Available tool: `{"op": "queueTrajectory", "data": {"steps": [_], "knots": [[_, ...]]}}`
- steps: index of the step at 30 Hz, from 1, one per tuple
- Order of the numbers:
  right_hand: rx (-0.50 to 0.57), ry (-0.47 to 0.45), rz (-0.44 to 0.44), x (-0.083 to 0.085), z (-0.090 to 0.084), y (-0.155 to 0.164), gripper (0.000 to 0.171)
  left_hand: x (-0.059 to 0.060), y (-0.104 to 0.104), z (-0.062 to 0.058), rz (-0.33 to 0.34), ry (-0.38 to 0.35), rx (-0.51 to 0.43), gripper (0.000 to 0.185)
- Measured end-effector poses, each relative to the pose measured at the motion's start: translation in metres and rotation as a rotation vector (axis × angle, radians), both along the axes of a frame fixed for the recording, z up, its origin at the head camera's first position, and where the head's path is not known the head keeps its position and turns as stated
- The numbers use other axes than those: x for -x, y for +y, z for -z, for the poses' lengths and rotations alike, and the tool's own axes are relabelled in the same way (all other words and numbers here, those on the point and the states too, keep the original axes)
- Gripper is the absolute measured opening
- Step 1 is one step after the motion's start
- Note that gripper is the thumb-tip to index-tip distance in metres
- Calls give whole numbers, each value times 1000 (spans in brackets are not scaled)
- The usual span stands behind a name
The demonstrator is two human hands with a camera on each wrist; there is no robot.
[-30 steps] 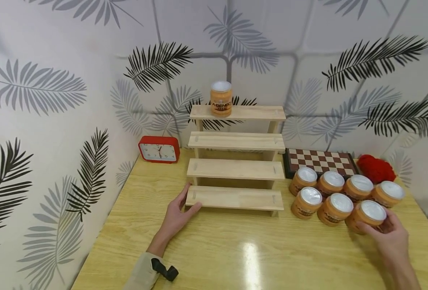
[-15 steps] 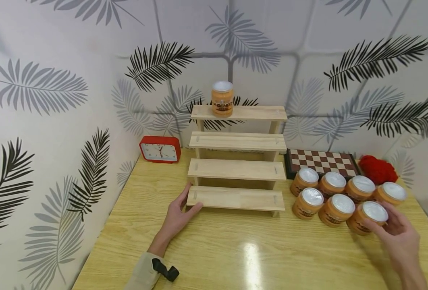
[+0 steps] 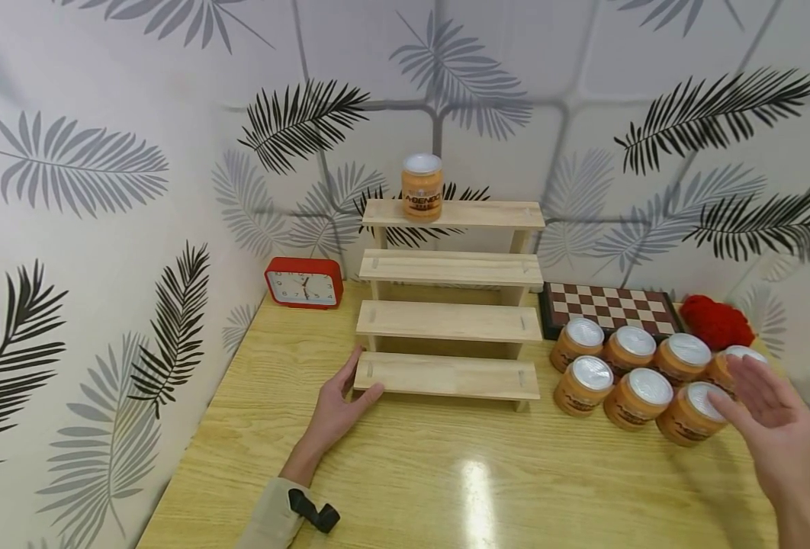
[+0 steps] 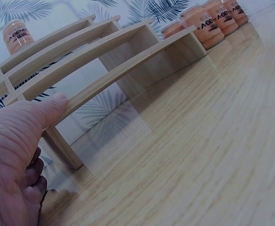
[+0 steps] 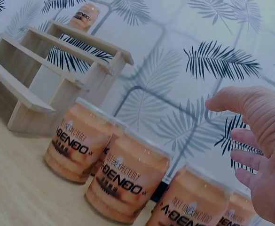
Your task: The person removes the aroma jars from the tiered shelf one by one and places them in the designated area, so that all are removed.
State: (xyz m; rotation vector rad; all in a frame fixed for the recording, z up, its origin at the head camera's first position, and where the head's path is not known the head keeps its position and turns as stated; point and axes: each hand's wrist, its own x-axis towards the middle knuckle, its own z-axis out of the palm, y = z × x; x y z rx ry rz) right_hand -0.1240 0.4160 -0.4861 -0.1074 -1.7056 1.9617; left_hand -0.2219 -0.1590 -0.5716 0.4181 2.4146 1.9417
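A four-step wooden display rack [image 3: 446, 375] stands against the patterned wall. My left hand [image 3: 336, 412] holds the left end of its lowest step, the thumb on the front edge and fingers behind; the left wrist view shows that thumb [image 4: 52, 109] on the board. On the top step, left of its middle, sits an orange jar [image 3: 422, 194] with a white lid. Several matching jars [image 5: 128, 176] stand in two rows right of the rack. My right hand [image 3: 782, 427], fingers spread and holding nothing, is beside the front-right jar [image 3: 686, 418] and partly hides the jar behind it.
A red alarm clock [image 3: 304, 283] stands at the back left of the wooden table [image 3: 405, 473]. Behind the jars lie a chessboard box [image 3: 611, 305] and a fluffy red object [image 3: 716, 322]. Walls border the table at the left and back.
My right hand has let go of the front-right jar and drawn away to the right and up, its fingers opening. The jar stays in its row. My left hand keeps its hold.
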Motion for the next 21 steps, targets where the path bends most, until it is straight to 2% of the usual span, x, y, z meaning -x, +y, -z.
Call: {"op": "queueTrajectory", "data": {"steps": [4, 12, 21], "knots": [[-59, 5, -62, 4, -9, -3, 68, 0, -1, 0, -1, 4, 3, 85], [-122, 87, -219, 21, -28, -21, 71, -1, -2, 1, 0, 9, -1, 85], [-270, 32, -334, 49, -47, -49, 59, 1, -1, 2, -2, 9, 3, 86]]}}
